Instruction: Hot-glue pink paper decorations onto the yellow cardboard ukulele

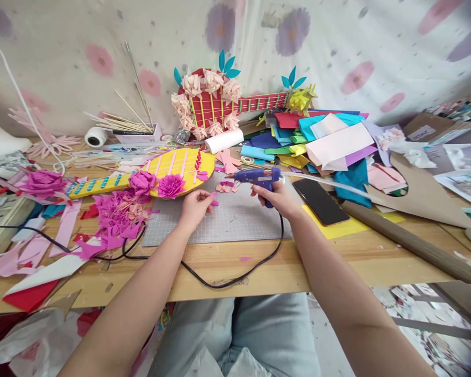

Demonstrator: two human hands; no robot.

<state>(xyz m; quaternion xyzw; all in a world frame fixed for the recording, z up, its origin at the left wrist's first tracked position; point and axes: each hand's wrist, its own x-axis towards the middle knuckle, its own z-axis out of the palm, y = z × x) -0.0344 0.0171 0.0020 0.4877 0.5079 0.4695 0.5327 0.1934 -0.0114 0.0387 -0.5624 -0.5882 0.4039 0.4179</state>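
My right hand [272, 198] is wrapped round a blue hot glue gun [261, 177], its nozzle pointing left and a clear glue stick trailing from its back. In my left hand [197, 207] a small magenta paper petal [214, 199] is pinched between the fingertips. Just behind that hand lies a yellow paper guitar [172, 166] with pink strings and magenta paper flowers [171, 186]. Several small pink and magenta petals [226, 187] rest on the grey cutting mat [235, 225] between my hands.
A red paper guitar [210, 107] with pale pink flowers leans on the back curtain. Coloured paper [337, 141] is piled at right, near a black phone [321, 201] and a wooden stick [412, 241]. Magenta scraps [115, 217] lie left. A black cord [227, 284] loops along the front edge.
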